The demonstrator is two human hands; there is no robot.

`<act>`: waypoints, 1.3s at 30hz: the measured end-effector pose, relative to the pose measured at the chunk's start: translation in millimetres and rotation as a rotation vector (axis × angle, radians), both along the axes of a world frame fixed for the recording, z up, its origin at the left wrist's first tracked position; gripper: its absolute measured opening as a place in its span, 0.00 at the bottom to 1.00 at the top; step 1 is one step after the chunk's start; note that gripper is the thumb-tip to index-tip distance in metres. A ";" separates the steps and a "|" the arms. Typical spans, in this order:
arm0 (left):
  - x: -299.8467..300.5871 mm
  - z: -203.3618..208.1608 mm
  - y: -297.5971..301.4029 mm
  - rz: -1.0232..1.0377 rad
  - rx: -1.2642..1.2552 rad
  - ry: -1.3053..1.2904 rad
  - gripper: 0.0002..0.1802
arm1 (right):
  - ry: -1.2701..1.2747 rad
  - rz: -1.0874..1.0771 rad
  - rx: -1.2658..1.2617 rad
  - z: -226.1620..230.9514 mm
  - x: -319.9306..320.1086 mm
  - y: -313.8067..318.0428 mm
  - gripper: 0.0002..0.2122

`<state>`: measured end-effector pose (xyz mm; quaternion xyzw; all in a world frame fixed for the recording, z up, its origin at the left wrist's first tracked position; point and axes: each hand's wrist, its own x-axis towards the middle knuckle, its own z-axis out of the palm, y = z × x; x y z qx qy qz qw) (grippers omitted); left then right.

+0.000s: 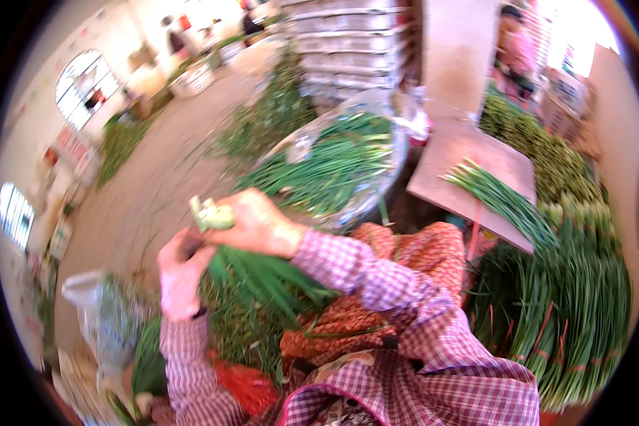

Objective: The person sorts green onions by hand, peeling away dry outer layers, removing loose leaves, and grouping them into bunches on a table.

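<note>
My right hand point(254, 221) is closed around a bunch of garlic chives point(263, 280), its pale cut ends point(213, 214) poking out above the fingers. The green leaves hang down toward my lap. My left hand point(181, 273) presses curled fingers against the bunch just below the right hand; what is between them is hidden. A large plastic-lined tub point(397, 167) ahead of my knees holds loose chives point(334, 160). On a low board point(433, 167) to the right lies another bunch of chives point(504, 202). Red strips point(247, 387) lie beneath my left forearm.
Many chive bunches point(575, 298) with red ties are piled at my right. Loose greens point(241, 334) cover the floor below my hands. A clear plastic bag point(106, 319) stands at left. Stacked white crates point(348, 46) and a pillar point(458, 57) rise ahead; a person point(518, 50) sits far right.
</note>
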<state>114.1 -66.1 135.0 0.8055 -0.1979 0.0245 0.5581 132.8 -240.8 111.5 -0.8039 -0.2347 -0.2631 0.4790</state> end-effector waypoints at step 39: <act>26.7 -36.1 -27.5 -0.508 -0.750 0.215 0.43 | 0.026 0.195 0.271 29.5 -7.6 20.7 0.20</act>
